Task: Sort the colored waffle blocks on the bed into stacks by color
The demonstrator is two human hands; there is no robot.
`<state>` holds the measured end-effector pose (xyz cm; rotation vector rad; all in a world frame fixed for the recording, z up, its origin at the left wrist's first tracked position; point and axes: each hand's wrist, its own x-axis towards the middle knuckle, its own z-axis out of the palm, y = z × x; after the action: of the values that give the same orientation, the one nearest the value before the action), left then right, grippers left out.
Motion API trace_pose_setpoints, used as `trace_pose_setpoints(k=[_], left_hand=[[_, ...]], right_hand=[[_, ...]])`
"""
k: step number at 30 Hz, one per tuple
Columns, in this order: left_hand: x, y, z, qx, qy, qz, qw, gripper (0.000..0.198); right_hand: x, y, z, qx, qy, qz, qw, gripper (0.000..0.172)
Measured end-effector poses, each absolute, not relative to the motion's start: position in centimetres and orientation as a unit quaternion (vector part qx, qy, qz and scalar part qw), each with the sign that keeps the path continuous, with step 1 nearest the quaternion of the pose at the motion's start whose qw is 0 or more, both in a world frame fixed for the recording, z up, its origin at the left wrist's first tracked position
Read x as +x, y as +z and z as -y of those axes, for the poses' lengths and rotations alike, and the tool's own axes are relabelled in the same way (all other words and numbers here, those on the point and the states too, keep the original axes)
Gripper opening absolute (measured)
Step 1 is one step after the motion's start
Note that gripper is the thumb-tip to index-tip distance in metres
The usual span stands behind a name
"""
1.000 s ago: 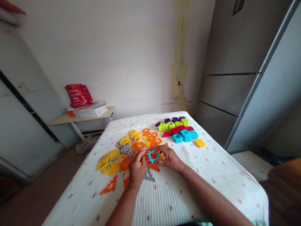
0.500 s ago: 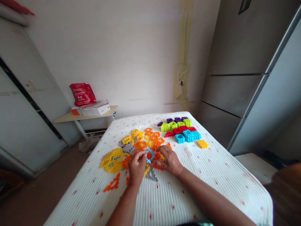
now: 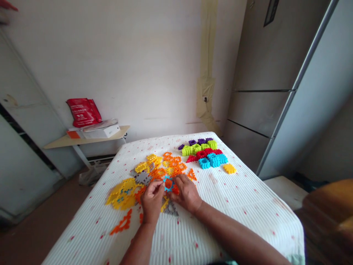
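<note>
A light-blue interlocking building piece point(image 3: 165, 179) with a hollow middle is held up over a loose pile of similar pieces. My left hand point(image 3: 152, 197) pinches its left edge between thumb and fingertips. From the right, my right hand point(image 3: 187, 194) closes on the other edge, its fingers curled and partly hiding the piece. Under and around the hands lie orange pieces point(image 3: 173, 161), yellow pieces point(image 3: 128, 186) and grey pieces point(image 3: 143, 177). A grey triangle point(image 3: 172, 209) lies just below the hands. To the left of my wrist is an orange triangle point(image 3: 121, 223).
Sorted stacks stand at the far right of the table: purple point(image 3: 192, 142), lime green point(image 3: 190, 149), red point(image 3: 202, 153) and blue point(image 3: 216, 160). A single yellow square point(image 3: 229, 169) lies nearby. Behind are a side table point(image 3: 121, 131) with a red bag point(image 3: 82, 112), and a refrigerator point(image 3: 248, 110).
The view has turned slightly right, so everything sits further left in the picture. Both hands stay at the blue piece, with little change in their hold.
</note>
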<state>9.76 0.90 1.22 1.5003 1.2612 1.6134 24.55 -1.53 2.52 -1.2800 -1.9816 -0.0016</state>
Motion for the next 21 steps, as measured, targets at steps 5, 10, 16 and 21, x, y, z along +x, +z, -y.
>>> trace_pose_setpoints(k=[5,10,16,21], left_hand=[[9.9,1.1,-1.0,0.539,0.614,-0.465,0.341,0.027],[10.0,1.3,-0.9,0.529,0.61,-0.456,0.374,0.029],[9.8,1.5,-0.8,0.522,0.624,-0.449,0.369,0.041],[9.4,1.1,-1.0,0.552,0.612,-0.464,0.325,0.035]], right_hand=[[24.7,2.4,1.4,-0.484,-0.025,0.778,0.399,0.038],[24.8,2.5,1.4,-0.468,-0.038,0.792,0.391,0.037],[28.5,3.9,0.3,-0.53,-0.128,0.759,0.355,0.034],[34.2,4.8,-0.8,-0.709,-0.187,0.615,0.289,0.027]])
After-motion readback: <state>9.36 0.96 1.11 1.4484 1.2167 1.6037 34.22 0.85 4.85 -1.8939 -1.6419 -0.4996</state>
